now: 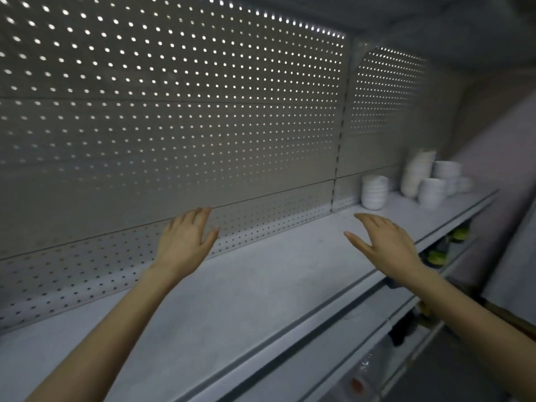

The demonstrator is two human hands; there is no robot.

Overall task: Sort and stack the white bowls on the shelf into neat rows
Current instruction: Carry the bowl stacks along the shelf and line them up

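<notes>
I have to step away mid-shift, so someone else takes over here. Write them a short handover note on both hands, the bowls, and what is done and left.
Left hand: open, empty, held over the bare stretch of the grey metal shelf.
Right hand: open, empty, fingers pointing towards the bowls.
Stacks of white ceramic bowls stand clustered at the far right end of the shelf; one short stack stands apart, nearer the perforated back panel; one tall stack leans.
Done: nothing in neat rows yet.
Left: sort the stacks and line them up.
</notes>
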